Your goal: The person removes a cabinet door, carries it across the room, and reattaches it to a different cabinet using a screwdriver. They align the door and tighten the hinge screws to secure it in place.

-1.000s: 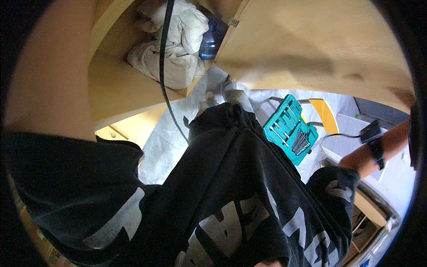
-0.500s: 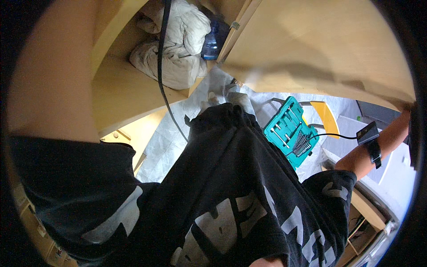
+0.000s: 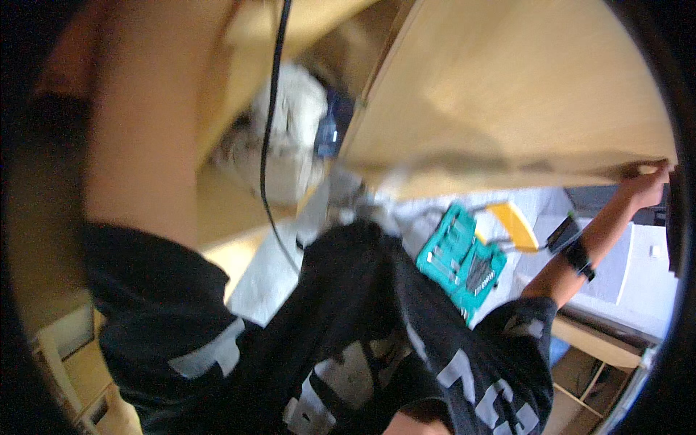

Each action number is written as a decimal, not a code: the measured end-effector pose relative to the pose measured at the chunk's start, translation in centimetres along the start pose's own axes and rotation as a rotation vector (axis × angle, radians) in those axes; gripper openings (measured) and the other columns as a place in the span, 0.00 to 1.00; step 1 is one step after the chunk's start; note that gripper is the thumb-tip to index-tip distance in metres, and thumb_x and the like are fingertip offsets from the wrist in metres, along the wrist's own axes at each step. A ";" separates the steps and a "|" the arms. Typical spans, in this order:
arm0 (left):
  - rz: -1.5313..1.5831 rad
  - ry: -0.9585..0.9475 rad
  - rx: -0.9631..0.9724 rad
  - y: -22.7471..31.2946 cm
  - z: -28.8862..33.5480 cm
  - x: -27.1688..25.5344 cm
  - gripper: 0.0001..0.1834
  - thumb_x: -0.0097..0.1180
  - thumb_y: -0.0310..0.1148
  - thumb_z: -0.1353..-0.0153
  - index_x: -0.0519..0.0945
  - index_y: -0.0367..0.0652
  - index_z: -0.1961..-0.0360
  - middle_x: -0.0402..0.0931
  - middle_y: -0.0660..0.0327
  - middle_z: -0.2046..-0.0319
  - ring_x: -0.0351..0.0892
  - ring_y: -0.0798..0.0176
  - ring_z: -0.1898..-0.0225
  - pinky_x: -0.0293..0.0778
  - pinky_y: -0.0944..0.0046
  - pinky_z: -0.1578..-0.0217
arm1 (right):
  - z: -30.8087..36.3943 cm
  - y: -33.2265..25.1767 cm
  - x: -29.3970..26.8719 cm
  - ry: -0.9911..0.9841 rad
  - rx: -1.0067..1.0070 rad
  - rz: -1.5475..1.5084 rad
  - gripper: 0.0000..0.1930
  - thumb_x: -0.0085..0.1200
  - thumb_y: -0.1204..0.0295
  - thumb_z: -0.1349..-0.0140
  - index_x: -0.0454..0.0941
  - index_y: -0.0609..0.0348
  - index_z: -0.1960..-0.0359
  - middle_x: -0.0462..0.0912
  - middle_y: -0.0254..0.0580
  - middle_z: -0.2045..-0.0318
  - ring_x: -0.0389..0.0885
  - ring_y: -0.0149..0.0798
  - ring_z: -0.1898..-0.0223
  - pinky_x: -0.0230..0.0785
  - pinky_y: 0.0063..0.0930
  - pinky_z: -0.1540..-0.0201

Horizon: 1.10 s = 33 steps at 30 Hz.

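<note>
At the far right my right hand (image 3: 647, 186) is closed on the outer lower edge of a wooden cabinet door (image 3: 500, 80), its fingers partly hidden. A dark strap with a small box circles that wrist. My left arm (image 3: 145, 130) reaches up along the left side, and its hand is out of sight. Inside the open cabinet, between the arm and the door, lies a bundle of whitish cloth (image 3: 291, 101). Beside the bundle stands a blue clear plastic bottle (image 3: 329, 129). The picture is smeared by motion.
A teal tool case (image 3: 435, 255) lies open on or above the grey floor, tools in its slots. Next to it is a yellow curved piece (image 3: 513, 226), perhaps of a chair. A black cable (image 3: 267, 145) hangs before me. Wooden shelving (image 3: 591, 373) stands at lower right.
The view has shifted, so the cabinet, cloth and tool case sit lower. My right hand shows more fully at the door's edge, and my left arm appears further to the right.
</note>
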<state>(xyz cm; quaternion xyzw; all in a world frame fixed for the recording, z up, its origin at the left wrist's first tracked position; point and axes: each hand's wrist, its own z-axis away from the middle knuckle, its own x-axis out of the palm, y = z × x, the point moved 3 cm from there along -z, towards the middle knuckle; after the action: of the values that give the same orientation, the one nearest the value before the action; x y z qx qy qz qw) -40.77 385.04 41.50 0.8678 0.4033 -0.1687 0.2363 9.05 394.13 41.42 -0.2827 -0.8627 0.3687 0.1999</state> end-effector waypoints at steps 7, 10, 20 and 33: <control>-0.024 0.128 0.147 1.3 -10.4 -5.8 0.15 0.55 0.41 0.37 0.83 0.39 0.63 0.81 0.57 0.71 0.80 0.62 0.69 0.73 0.64 0.66 | 0.2 0.5 -0.2 -0.065 -0.100 -0.143 0.26 0.54 0.49 0.36 0.78 0.68 0.64 0.80 0.37 0.69 0.75 0.28 0.65 0.67 0.23 0.62; -0.019 0.123 0.126 1.6 -12.2 -6.3 0.15 0.55 0.41 0.37 0.83 0.39 0.63 0.81 0.57 0.71 0.80 0.62 0.69 0.73 0.64 0.66 | 0.8 0.5 -0.2 -0.077 -0.066 -0.170 0.26 0.55 0.50 0.36 0.78 0.68 0.64 0.81 0.38 0.68 0.75 0.28 0.66 0.67 0.23 0.63; 0.015 0.112 0.064 1.9 -13.0 -5.8 0.14 0.55 0.38 0.38 0.83 0.39 0.58 0.83 0.54 0.68 0.82 0.62 0.66 0.75 0.64 0.62 | 1.2 0.9 0.0 -0.110 -0.060 -0.250 0.26 0.55 0.48 0.37 0.77 0.66 0.67 0.80 0.37 0.70 0.75 0.28 0.70 0.68 0.23 0.66; 0.128 0.126 0.089 2.5 -11.7 -4.7 0.27 0.64 0.44 0.43 0.78 0.44 0.45 0.84 0.55 0.64 0.80 0.68 0.66 0.77 0.64 0.64 | 1.4 0.9 0.4 -0.125 -0.012 -0.271 0.24 0.55 0.49 0.37 0.75 0.62 0.71 0.78 0.34 0.72 0.74 0.28 0.72 0.67 0.23 0.69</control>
<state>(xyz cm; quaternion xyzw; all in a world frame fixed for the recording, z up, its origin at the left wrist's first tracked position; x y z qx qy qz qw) -40.54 387.10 54.22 0.9103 0.3531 -0.1161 0.1821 8.33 394.16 39.91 -0.1415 -0.9058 0.3501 0.1920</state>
